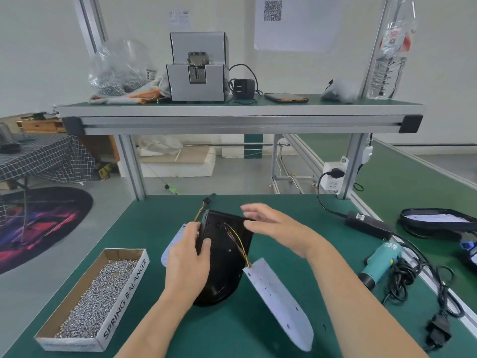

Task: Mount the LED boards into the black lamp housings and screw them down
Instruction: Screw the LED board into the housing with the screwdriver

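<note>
Black plastic fills the middle of the head view: the lamp housing (224, 264) stands tilted on the green tabletop (232, 334), its hollow inner face turned up and toward the right grip (278, 228). Its long axis runs away from the person, the squared end far and the rounded end near. The left grip (189, 257) holds the housing by its left edge, fingers curled round the rim and the thumb pressed on the inner face. The right grip is wide, fingers straight and slightly blurred, above the housing's far right corner; whether it touches the rim cannot be told. Thin coloured wires (237, 241) cross the inner face under the right grip and end at the far corner of a white LED board (281, 303). That board lies flat on the tabletop, nearer the person than the right grip, with its long axis slanting from the housing toward the near right and its rounded tip nearest the person. A second white LED board (171, 244) lies just left of the left grip, partly hidden by it. Further wires lead to a small connector (206, 201) beyond the left grip. Well left of that grip sits a cardboard box (124, 301) of silver screws (103, 293). Well right of the right grip lies a teal power tool (382, 262) with its black cable.
</note>
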Demonstrator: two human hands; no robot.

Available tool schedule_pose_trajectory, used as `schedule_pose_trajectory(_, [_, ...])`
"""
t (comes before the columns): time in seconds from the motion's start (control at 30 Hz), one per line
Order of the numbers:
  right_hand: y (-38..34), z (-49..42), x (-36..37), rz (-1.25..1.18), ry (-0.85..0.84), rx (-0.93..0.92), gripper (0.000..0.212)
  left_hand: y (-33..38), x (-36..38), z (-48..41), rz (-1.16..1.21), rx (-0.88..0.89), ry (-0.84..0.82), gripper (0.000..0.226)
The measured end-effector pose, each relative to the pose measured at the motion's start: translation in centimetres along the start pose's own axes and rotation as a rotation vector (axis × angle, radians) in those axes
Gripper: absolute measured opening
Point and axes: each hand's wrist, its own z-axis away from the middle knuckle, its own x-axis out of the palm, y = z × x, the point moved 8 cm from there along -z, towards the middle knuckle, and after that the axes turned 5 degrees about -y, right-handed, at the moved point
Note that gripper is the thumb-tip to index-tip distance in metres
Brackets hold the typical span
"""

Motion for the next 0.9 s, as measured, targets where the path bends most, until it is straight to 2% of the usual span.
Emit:
schedule_pose_trajectory(0.07, [2.9, 1.3, -0.8, 0.006, 0.004, 0.109, 0.048, -0.4, 0.2, 0.2, 0.06, -0.037, 0.004, 0.029])
schedule_pose_trajectory(0.13, [5.7, 2.3, 0.0, 0.118, -0.087, 0.229, 0.057, -0.7, 0.3, 0.2, 0.132, -0.06, 0.006, 0.043])
schedule_pose_trajectory(0.2, [7.7, 2.7, 1.1, 0.136, -0.133, 0.266, 0.058, -0.8, 0.5, 0.1, 0.186, -0.066, -0.005, 0.059])
schedule_pose_trajectory(0.3, [7.3, 3.2, 0.7, -0.06, -0.048, 0.132, 0.047, -1.2, 0.9, -0.3, 0.261, -0.107, -0.051, 0.078])
schedule_pose_trajectory(0.37, [6.0, 3.6, 0.1, -0.172, -0.002, 0.018, 0.042, -1.8, 1.4, -0.4, 0.361, -0.15, -0.082, 0.083])
schedule_pose_trajectory(0.43, [4.5, 3.7, -0.3, -0.265, 0.075, -0.072, 0.037, -1.9, 1.7, -0.4, 0.458, -0.175, -0.072, 0.072])
schedule_pose_trajectory(0.57, [2.0, 3.4, 0.2, -0.372, 0.254, -0.209, 0.036, -1.4, 2.3, -0.2, 0.499, -0.195, -0.026, 0.032])
schedule_pose_trajectory(0.73, [1.1, 3.3, 1.2, -0.4, 0.481, -0.272, 0.035, -0.9, 2.6, 0.1, 0.522, -0.145, -0.067, 0.017])
schedule_pose_trajectory(0.8, [0.7, 3.7, 1.5, -0.236, 0.527, -0.256, 0.035, -0.5, 2.3, 0.3, 0.543, -0.096, -0.084, 0.018])
schedule_pose_trajectory(0.9, [-0.6, 4.4, 1.8, 0.302, 0.603, -0.208, 0.03, -0.3, 2.4, 0.6, 0.556, -0.075, -0.12, 0.029])
